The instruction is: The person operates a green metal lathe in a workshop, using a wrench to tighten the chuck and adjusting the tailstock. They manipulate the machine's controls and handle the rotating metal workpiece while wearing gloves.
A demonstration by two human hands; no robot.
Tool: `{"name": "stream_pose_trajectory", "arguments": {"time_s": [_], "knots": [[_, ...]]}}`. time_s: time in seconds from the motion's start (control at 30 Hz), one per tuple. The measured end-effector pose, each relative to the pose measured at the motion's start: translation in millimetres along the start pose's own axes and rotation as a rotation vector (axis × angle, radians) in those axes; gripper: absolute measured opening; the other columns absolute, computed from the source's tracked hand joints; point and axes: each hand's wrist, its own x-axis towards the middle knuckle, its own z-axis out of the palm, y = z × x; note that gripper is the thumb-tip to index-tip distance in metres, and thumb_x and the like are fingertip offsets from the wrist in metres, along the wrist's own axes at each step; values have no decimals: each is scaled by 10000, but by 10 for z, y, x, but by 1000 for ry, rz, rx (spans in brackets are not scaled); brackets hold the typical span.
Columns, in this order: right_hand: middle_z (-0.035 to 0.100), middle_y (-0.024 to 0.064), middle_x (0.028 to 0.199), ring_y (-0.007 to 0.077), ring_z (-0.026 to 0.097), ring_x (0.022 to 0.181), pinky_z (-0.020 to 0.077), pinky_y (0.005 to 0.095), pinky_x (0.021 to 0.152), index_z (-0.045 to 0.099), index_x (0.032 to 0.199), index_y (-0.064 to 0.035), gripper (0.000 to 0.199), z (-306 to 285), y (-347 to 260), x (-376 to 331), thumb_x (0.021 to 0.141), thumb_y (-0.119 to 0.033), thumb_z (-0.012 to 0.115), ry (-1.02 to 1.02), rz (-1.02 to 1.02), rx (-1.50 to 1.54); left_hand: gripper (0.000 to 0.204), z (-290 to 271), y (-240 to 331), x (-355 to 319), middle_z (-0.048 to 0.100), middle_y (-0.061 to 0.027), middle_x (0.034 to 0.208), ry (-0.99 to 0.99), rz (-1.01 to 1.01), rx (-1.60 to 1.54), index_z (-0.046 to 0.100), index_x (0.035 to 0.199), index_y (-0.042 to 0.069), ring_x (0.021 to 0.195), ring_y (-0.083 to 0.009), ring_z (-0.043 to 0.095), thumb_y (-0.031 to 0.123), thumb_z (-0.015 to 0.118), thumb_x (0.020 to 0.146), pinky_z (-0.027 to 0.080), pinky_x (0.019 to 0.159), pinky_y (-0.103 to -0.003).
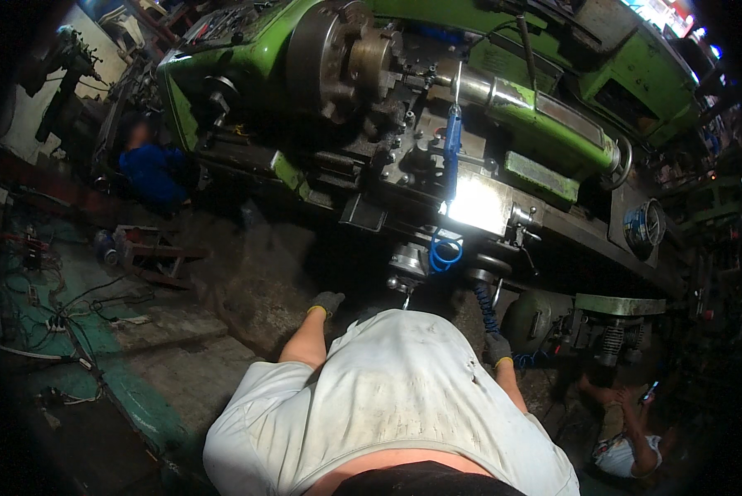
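I stand at a green metal lathe [263, 50] with a large chuck [330, 62]. My left hand [330, 302], in a grey glove, hangs low in front of the machine; its fingers look loosely extended, with nothing visible in them. On the other side, my gloved right hand [497, 349] appears closed around a blue coiled air hose [485, 306]. More coils show beyond that hand. A blue air gun [452, 153] with a thin metal nozzle lies across the carriage, beside a brightly lit flat plate [478, 202]. My shirt hides parts of both arms.
Handwheels and levers [411, 260] jut out from the carriage towards me. A tailstock [545, 120] is at right. One person in blue [152, 169] is at far left, another [631, 446] low at right. Cables [57, 318] lie on the floor at left.
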Motion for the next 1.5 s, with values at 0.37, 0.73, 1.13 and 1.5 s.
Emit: {"name": "stream_pose_trajectory", "arguments": {"time_s": [0.37, 0.73, 1.13, 1.5], "knots": [[624, 76, 764, 234, 608, 615, 501, 434, 567, 692, 1017, -92, 213, -165, 200, 132, 921, -282, 677, 10, -240, -286, 570, -170, 508, -569, 634, -217, 1369, -7, -24, 263, 702, 1275, 112, 1299, -422, 570, 541, 437, 1011, 435, 1108, -514], [580, 84, 691, 261, 619, 583, 520, 444, 556, 672, 1082, -81, 277, -265, 229, 149, 906, -293, 700, -49, -233, -171, 631, 129, 8, -127, 629, -233, 1371, -30, -104, -10, 712, 1274, 73, 1306, -414, 572, 584, 497, 973, 440, 1097, -503], [608, 62, 690, 222, 558, 506, 459, 411, 481, 694, 999, -77, 254, -624, 379, 331, 963, -328, 678, -67, -383, -284, 645, 347, 509, -713, 618, -242, 1383, 34, -56, 240, 706, 1276, 47, 1322, -412, 560, 579, 498, 976, 437, 1105, -496], [721, 186, 990, 394, 687, 953, 565, 455, 824, 721, 1032, -117, 230, -731, 770, 666, 813, -167, 668, 45, -503, -905, 537, 475, -14, -405, 620, -204, 1400, 78, -20, 223, 730, 1234, 97, 1272, -436, 588, 515, 505, 982, 443, 1075, -533]]}}
